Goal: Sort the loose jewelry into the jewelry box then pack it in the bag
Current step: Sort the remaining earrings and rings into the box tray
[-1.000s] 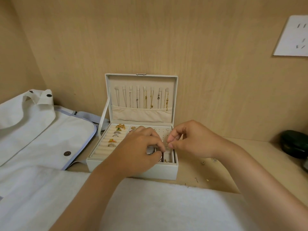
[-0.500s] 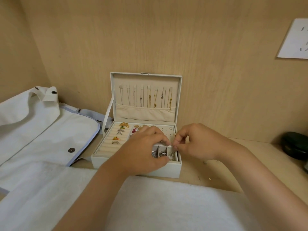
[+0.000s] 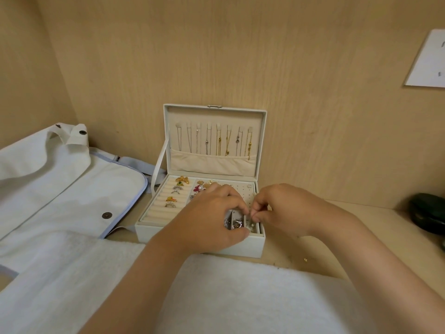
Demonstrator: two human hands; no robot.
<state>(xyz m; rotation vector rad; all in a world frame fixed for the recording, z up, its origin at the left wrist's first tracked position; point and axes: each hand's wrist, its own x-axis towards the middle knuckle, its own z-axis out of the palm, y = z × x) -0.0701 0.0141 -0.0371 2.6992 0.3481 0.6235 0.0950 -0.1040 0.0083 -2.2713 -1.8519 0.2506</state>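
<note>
The white jewelry box (image 3: 261, 244) stands open against the back wall, its lid (image 3: 262, 141) upright with several necklaces hung inside. Rings (image 3: 173, 200) sit in the left roll section, and brooches and earrings (image 3: 201, 188) lie in the middle. My left hand (image 3: 207, 220) is curled over the small front compartments (image 3: 237, 221), thumb at the box's front rim; what it holds is hidden. My right hand (image 3: 284, 209) pinches a tiny piece of jewelry, too small to identify, over the front right compartment. The fingertips of both hands almost meet. The white bag (image 3: 60, 189) lies flat to the left.
A white towel (image 3: 240, 297) covers the near table under my forearms. A few tiny loose bits (image 3: 305, 259) lie on the wooden table to the right of the box. A dark rounded object (image 3: 428, 213) sits at the far right. Wooden walls close the back and left.
Both hands have come down from the earring panel to the front right compartments, fingertips staying close together. The box and bag have not moved.
</note>
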